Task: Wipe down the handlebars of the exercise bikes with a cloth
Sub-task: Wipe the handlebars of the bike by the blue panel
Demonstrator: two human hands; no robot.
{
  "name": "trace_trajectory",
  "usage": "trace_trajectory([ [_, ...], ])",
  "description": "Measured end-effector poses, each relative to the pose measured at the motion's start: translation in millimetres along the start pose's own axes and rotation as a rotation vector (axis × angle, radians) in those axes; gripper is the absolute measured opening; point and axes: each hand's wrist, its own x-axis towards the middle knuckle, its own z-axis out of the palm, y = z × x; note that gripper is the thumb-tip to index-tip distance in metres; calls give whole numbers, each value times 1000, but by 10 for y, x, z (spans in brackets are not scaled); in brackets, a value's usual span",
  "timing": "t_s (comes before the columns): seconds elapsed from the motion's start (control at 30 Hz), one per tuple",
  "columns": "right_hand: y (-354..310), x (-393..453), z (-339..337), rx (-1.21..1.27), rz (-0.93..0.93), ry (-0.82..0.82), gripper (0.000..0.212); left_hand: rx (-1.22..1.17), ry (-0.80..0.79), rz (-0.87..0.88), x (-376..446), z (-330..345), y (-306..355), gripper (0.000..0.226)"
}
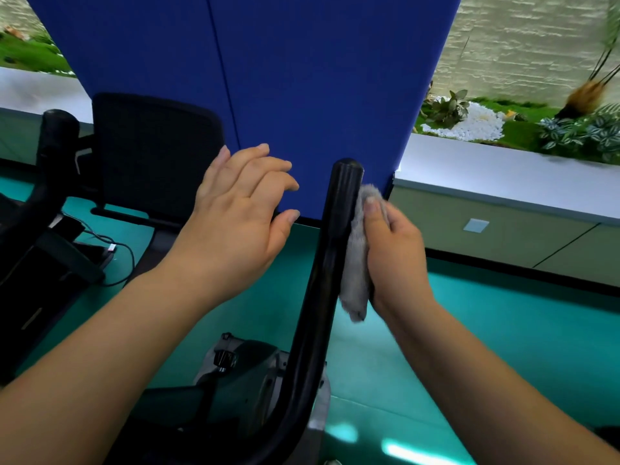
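Teal floor (486, 337) fills the lower frame, glossy, with bright reflections at the bottom right. On it at centre bottom stands the exercise bike's grey-black body (248, 380). At left sit a black chair (151, 152) and dark equipment (50, 263), with a thin black cable (124, 253) looping on the floor. A blue partition (302, 95) rises from the floor at upper centre.
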Motion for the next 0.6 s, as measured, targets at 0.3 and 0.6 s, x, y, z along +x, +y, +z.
trace_trajectory([
  [0.3, -233, -58, -196, -444, -531, -38, 23, -8, -37, 89, -13, -95, -94, 53],
  [0.6, -492, 198, -93, -1045, -1058, -406, 25, 125, 19, 137, -3, -327, -336, 49],
])
